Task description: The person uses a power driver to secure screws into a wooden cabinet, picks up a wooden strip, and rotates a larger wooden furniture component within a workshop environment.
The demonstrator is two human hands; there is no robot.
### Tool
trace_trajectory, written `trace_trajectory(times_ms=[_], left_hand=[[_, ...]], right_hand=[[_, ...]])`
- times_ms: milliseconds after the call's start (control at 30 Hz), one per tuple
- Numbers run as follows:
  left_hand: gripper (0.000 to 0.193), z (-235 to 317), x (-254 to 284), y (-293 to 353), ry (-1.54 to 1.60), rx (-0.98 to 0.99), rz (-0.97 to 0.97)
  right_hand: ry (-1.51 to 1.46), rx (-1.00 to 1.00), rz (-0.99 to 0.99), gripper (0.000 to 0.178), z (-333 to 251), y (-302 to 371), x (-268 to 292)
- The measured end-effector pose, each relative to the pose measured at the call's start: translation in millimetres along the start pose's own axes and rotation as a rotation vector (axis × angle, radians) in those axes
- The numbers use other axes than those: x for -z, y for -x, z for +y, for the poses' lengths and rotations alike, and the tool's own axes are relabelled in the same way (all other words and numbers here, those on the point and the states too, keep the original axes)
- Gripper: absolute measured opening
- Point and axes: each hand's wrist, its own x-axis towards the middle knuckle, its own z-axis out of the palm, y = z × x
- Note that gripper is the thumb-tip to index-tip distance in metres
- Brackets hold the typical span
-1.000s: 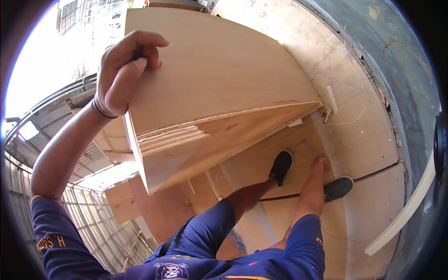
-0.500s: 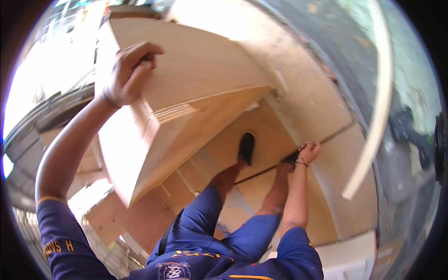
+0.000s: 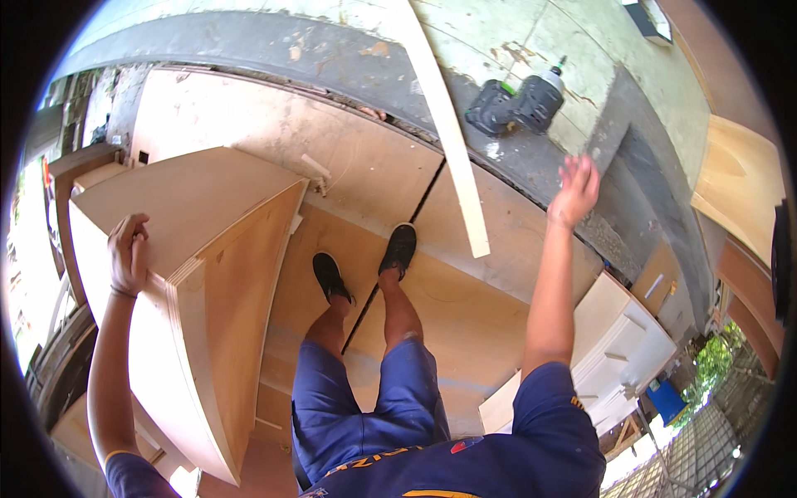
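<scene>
Here, we have our left hand (image 3: pixel 129 256) curled at the plywood box (image 3: pixel 212 199) on our left, its grip unclear, and our right hand (image 3: pixel 573 192) well apart, loosely uncurled near the drill (image 3: pixel 535 105).

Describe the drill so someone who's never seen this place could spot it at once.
Find the pale concrete surface at the top of the picture, beyond the plywood. Just right of the long strip of wood that crosses its grey edge lies the drill. It is chunky and dark with touches of green, while the strip is thin, flat and cream-coloured.
</scene>
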Motion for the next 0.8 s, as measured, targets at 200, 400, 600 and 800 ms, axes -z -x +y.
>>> trace_trajectory(times_ms=[200,400,600,800], left_hand=[[0.030,-5,2,9,0.012,0.016,-0.022],[0.030,-2,-1,7,0.016,0.038,-0.017],[0.030,-1,2,5,0.009,0.030,-0.009],[0.029,3,4,2,-0.008,0.035,-0.030]], right_hand=[[0.025,0.087,-0.337,0.037,-65,-93,-118],[0.335,0.109,-0.359,0.048,-73,-123,-144],[0.365,-0.014,-0.539,0.068,-76,-125,-146],[0.278,-0.131,-0.426,0.069,-74,-126,-152]])
